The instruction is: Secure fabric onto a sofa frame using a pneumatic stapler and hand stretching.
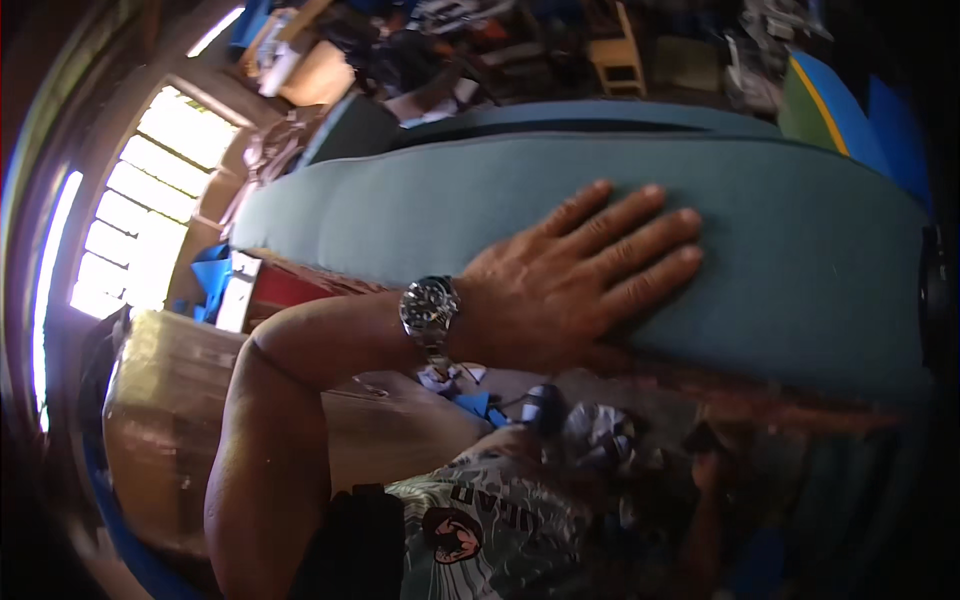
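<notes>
Workshop clutter (430, 58) beyond L hand (585, 265), fingers spread flat on padded panel (775, 245); prob. soft, bulky, best held by edge below fingers. R hand (706, 470) dim, can't tell grip.

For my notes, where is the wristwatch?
In the head view, the wristwatch is left of centre, on the wrist of the left hand, near the blue-grey cushion.

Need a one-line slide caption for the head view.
Left hand with a metal wristwatch rests palm down on a long blue-grey padded panel, bright window at far left.
</notes>
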Demonstrator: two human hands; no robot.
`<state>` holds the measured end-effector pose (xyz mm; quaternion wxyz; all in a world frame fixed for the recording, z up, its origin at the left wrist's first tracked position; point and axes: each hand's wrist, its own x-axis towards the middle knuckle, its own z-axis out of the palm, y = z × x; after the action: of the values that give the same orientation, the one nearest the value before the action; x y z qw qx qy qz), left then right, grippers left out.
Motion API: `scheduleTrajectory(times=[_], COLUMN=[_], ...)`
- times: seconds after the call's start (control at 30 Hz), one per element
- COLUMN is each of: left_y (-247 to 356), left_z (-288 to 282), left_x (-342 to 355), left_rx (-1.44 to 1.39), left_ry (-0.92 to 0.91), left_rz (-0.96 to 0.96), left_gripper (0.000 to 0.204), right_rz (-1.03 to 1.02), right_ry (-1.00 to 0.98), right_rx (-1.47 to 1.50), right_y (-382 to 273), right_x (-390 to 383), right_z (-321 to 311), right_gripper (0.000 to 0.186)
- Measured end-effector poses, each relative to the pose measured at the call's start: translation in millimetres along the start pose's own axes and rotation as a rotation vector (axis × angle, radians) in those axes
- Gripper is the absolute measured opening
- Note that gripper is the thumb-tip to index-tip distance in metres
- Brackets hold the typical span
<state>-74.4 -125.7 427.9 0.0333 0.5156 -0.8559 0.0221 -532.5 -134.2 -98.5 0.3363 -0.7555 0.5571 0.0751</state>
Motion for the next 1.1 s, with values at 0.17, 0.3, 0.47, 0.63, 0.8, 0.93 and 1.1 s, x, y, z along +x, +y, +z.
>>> scheduleTrajectory(times=[0.17,0.3,0.47,0.63,0.8,0.93,1.1], left_y=[8,13,5,13,17,14,13], left_z=[-3,-3,18,40,37,34,35], left_x=[-1,2,13,17,20,16,15], left_rx=[0.051,0.103,0.161,0.245,0.323,0.259,0.246], left_ry=[0.042,0.038,0.046,0.051,0.029,0.051,0.062], left_rz=[0.03,0.072,0.206,0.289,0.285,0.297,0.292], left_gripper=[0.111,0.104,0.096,0.094,0.097,0.102,0.113], right_rz=[-0.043,0.083,-0.289,-0.425,-0.62,-0.702,-0.49], right_ry=[0.301,0.387,0.896,1.014,0.825,0.792,1.206], right_rx=[0.298,0.497,0.615,0.649,1.118,1.235,0.485], right_y=[-91,-192,-288,-319,-343,-358,-357], right_x=[-76,-146,-161,-144,-151,-153,-138], right_z=[4,-29,-50,-70,-101,-116,-125], right_gripper=[0.042,0.039,0.045,0.054,0.051,0.049,0.03])
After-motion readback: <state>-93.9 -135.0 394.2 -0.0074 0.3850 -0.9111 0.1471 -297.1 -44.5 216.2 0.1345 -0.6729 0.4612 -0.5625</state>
